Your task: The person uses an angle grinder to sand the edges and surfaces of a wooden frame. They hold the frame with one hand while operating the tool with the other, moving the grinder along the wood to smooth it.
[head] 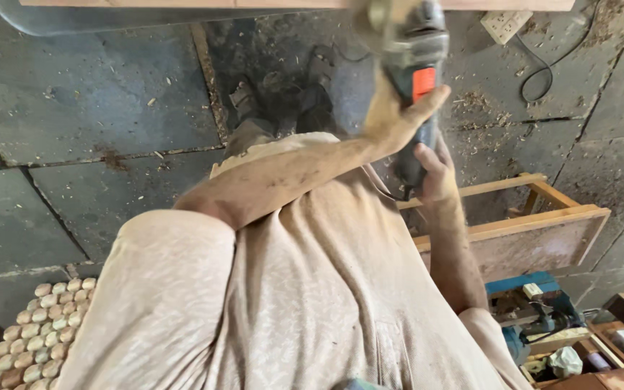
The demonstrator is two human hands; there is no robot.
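I look down over my own pale shirt at a dark grey angle grinder (417, 50) with an orange switch, held out in front of my chest. My left hand (399, 115) reaches across and wraps the grinder's body just below the switch. My right hand (435, 170) grips the tool's rear end from underneath. The blurred disc guard (378, 16) points up toward a wooden board (290, 3) at the top edge. My shoes (283, 90) stand on the floor beneath.
Dark floor slabs (95, 108) are strewn with sawdust and chips. A white power strip (503, 25) with a black cable lies top right. An open wooden box frame (536, 231) stands at right, a blue machine (536, 307) below it. A beaded mat (37, 332) lies bottom left.
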